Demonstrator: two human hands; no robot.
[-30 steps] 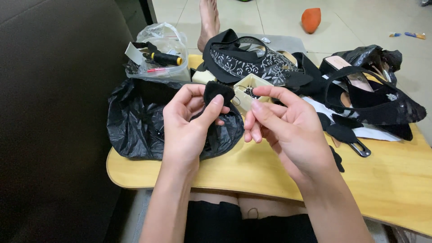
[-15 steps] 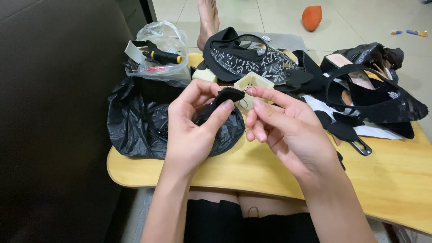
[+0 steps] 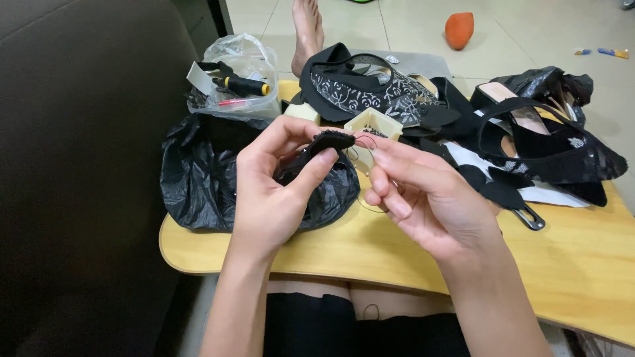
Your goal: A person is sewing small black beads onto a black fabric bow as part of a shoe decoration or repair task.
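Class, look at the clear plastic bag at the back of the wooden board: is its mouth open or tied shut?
Open. The clear plastic bag gapes at its top, and a black-and-yellow tool handle lies exposed in the opening.

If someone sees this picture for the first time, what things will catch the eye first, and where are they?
In the centre, the left hand pinches a small black fabric piece, and the right hand meets it from the right with thin dark thread hanging below. Behind them, on the wooden lap table, lie a crumpled black plastic bag at left and black strappy shoes at right.
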